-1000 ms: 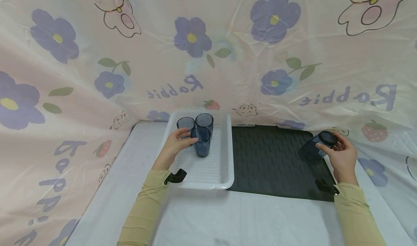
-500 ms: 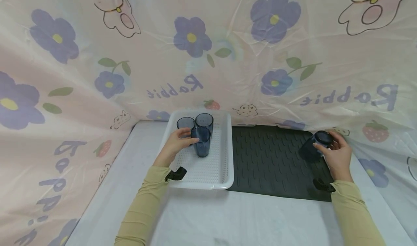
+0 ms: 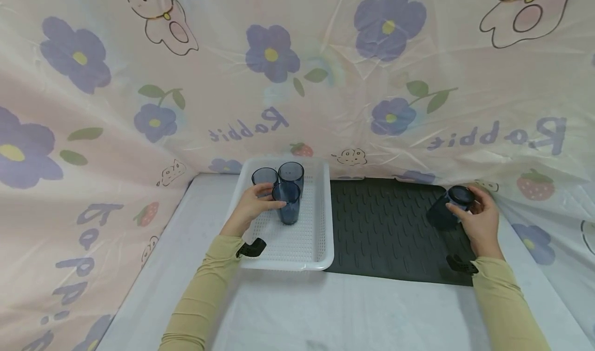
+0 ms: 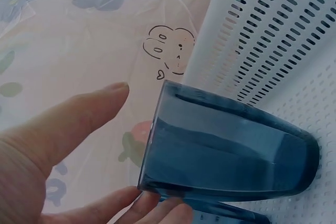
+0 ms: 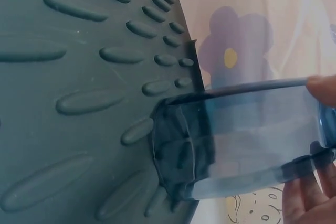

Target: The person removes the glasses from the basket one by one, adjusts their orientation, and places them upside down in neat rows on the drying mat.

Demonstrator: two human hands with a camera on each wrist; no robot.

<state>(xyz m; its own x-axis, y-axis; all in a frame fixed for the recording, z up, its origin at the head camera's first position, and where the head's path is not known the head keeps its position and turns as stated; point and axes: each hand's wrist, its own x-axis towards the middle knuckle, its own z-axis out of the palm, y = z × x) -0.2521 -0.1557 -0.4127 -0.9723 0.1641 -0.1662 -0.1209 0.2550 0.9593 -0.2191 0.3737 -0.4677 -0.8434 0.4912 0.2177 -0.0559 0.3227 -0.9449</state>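
In the head view, three blue-tinted drinking glasses stand upright in a white perforated basket (image 3: 327, 227). Beside the front glass (image 3: 290, 206) is my left hand (image 3: 251, 206). The left wrist view has its fingertips touching that glass (image 4: 231, 145) near the rim, while the thumb (image 4: 100, 103) stays apart from it. At the far right of a black ridged mat (image 3: 390, 227), my right hand (image 3: 483, 224) holds another blue glass (image 3: 448, 209) upside down by its base end. The right wrist view shows this glass (image 5: 252, 135) with its mouth against the mat (image 5: 79, 129).
A white-covered table (image 3: 362, 309) lies under the basket and mat, which sit side by side. Behind them and to the sides hangs a curtain (image 3: 334, 103) printed with flowers and rabbits, close to the right-hand glass.
My right hand has shifted a little left with its glass, mostly in the first half second. My left thumb has edged slightly right across the front glass in the head view.
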